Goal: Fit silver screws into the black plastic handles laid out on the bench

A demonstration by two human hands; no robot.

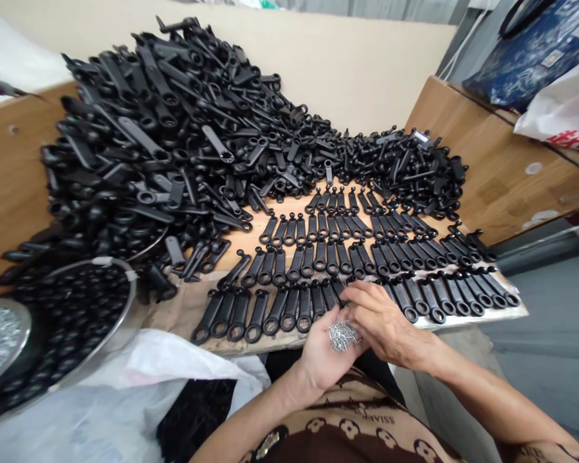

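The left hand (321,357) is turned palm up and carries a small heap of pins (342,337). Its fingers are mostly covered by the right hand (386,325), so I cannot tell how they stand. The right hand's fingers are bent and close together above the pins; whether they pinch one, I cannot tell. This hand also hides some levers (287,311) of the nearest row. Behind the rows is a large pile (174,122), where single pieces are hard to separate. The bowl (27,325) and basin (133,286) are cut off at the left edge.
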